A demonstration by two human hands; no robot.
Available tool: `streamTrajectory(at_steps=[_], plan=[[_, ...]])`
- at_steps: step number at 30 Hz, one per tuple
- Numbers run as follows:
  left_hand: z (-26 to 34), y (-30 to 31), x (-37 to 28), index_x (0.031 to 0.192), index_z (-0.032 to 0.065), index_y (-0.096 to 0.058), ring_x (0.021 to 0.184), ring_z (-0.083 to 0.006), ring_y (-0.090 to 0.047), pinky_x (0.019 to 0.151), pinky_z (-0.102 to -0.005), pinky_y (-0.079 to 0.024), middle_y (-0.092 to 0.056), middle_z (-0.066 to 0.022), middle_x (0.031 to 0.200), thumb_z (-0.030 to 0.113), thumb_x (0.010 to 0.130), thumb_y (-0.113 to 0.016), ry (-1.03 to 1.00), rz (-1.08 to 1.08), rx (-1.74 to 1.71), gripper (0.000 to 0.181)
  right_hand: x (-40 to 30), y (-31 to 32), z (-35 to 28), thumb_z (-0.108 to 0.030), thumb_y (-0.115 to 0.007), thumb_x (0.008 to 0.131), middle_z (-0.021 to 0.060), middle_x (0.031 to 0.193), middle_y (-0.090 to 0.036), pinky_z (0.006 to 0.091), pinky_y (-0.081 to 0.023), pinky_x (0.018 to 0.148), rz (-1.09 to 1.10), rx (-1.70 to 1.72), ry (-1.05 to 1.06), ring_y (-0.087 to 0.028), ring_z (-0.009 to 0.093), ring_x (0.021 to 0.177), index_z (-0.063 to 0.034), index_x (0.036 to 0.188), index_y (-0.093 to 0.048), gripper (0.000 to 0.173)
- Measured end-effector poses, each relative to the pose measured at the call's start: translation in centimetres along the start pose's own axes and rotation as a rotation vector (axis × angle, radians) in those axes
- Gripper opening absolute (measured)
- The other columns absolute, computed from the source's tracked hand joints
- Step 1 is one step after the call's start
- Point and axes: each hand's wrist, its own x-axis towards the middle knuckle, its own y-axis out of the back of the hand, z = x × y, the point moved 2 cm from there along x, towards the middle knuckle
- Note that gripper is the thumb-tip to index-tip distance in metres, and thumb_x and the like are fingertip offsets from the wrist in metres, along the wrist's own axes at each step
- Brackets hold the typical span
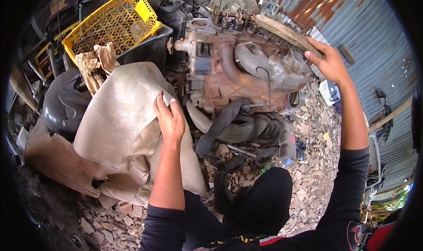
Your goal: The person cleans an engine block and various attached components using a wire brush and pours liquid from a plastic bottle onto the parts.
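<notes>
A weathered wooden board [284, 32] is gripped at its near end by my right hand [328, 58]. Its far end reaches over the top of a rusty engine block [218, 82], by the valve springs [238, 23]. My left hand [172, 119], fingers apart and holding nothing, is over a folded beige sheet [122, 99] that looks like vinyl or leather; whether it touches cannot be told. A grey metal manifold [256, 57] sits on the engine's near side, and a thin bent hose or rod [268, 81] hangs in front of it.
At the upper left, a yellow plastic crate [109, 29] rests on a black bin [145, 46], with crumpled brown paper [96, 64] beside it. A dark helmet-like shell [64, 102] lies left. Black hoses [224, 122] lie before the engine. Broken rubble [304, 185] covers the ground; corrugated metal sheeting [370, 49] stands right.
</notes>
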Motion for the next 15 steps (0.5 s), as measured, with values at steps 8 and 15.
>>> streamTrajectory(at_steps=[8, 15], plan=[[0.2, -2.4, -0.9, 0.143, 0.0028, -0.035, 0.129, -0.0420, -0.041, 0.107, -0.0448, -0.035, -0.033, -0.0257, 0.144, 0.026, 0.100, -0.046, -0.047, -0.058, 0.080, 0.050, 10.1, -5.4, 1.1, -0.032, -0.066, 0.088, 0.0164, 0.132, -0.059, 0.0385, -0.043, 0.102, -0.174, -0.016, 0.236, -0.057, 0.031, 0.120, -0.0136, 0.136, -0.055, 0.052], [1.2, -4.0, -1.1, 0.140, -0.0005, -0.038, 0.126, -0.0373, -0.045, 0.106, -0.0421, -0.037, -0.040, -0.0243, 0.139, 0.025, 0.101, -0.045, -0.088, -0.069, 0.040, 0.048, 13.3, -6.1, 5.6, -0.013, -0.067, 0.085, 0.0112, 0.134, -0.059, 0.0342, -0.043, 0.104, -0.361, 0.118, 0.100, -0.059, 0.026, 0.117, -0.0134, 0.136, -0.054, 0.053]])
